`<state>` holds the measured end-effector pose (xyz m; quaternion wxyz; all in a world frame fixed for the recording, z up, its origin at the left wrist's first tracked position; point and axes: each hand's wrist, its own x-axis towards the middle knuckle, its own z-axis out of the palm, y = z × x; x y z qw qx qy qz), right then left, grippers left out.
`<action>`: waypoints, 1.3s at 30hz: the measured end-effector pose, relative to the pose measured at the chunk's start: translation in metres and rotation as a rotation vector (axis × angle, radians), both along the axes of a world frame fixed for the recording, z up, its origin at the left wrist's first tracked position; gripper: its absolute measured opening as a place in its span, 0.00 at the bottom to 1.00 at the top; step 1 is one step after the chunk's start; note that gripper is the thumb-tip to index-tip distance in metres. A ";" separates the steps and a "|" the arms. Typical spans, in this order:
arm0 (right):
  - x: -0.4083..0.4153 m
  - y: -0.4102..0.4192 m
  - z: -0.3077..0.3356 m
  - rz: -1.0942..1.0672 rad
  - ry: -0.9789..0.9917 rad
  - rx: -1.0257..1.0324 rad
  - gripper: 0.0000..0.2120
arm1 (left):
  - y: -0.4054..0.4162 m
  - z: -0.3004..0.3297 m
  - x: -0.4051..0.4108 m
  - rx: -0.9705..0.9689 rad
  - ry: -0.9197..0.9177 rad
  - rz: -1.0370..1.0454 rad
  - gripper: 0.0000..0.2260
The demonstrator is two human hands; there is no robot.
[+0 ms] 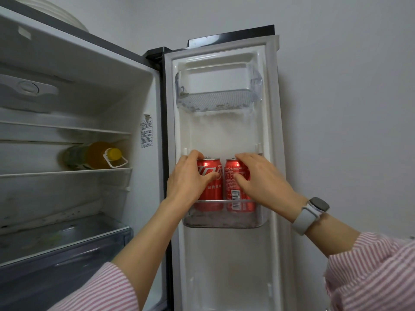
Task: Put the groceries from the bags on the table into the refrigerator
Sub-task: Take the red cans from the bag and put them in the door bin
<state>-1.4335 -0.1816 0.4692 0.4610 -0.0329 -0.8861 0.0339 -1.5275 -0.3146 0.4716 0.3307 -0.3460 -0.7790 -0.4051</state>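
Plain grey wall (348, 86) behind everything, and the refrigerator (89, 70) is standing wide open with its door (224, 265) swung out right in front of the person. Both hands are up at the lower door bin (224, 222), each one on its own red cola can.

Left hand (190, 178) wraps around the left can (213, 191), fingers curled over the top and thumb lying across the front label. Right hand (258, 178) does the same to the right can (235, 194), fingers curled over its upper part with the barcode side facing out just below the thumb. So both hands are grasping, neither one is let go. The two cans stand upright and side by side, basically touching, with their bottoms down inside the bin behind its clear front edge.

Above the hands there's a second door bin (215, 102), clear plastic, looking pretty grubby on the bottom. Off to the left of the left hand, inside the main compartment, a big bottle of yellow liquid (94, 156) with a yellow cap lies on its side on a glass shelf (67, 173). Lower down on that side sits a crisper drawer (67, 250).

Right wrist has a watch (314, 212) on a pale strap, and both arms come out of pink-and-white striped sleeves (370, 272).
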 end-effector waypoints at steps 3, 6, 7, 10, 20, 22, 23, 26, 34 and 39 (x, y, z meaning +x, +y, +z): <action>0.002 0.002 -0.004 0.028 0.000 -0.025 0.24 | 0.001 -0.003 0.001 -0.088 0.017 0.003 0.30; 0.005 0.001 -0.007 0.049 0.018 -0.043 0.23 | -0.001 -0.007 0.003 -0.083 0.023 -0.013 0.30; 0.006 0.001 -0.008 0.058 0.031 -0.046 0.23 | -0.003 -0.008 0.004 -0.081 0.040 -0.009 0.29; 0.008 -0.003 -0.013 0.074 0.095 -0.023 0.21 | -0.011 -0.009 0.008 -0.053 0.119 0.026 0.26; 0.007 -0.076 -0.068 0.507 0.324 0.099 0.16 | -0.120 -0.083 0.051 -0.150 0.266 0.497 0.21; 0.006 -0.101 -0.103 0.643 0.244 0.033 0.16 | -0.151 -0.124 0.073 -0.144 0.177 0.587 0.19; 0.006 -0.115 -0.124 0.701 0.186 -0.001 0.17 | -0.166 -0.148 0.088 -0.143 0.130 0.629 0.18; 0.019 -0.161 -0.204 0.837 -0.110 -0.070 0.17 | -0.210 -0.230 0.150 -0.198 -0.080 0.800 0.18; 0.150 -0.305 -0.369 1.262 -0.806 0.035 0.19 | -0.336 -0.390 0.399 -0.243 -0.761 1.280 0.19; 0.255 -0.412 -0.410 1.559 -0.989 0.161 0.17 | -0.391 -0.423 0.548 -0.025 -0.859 1.611 0.16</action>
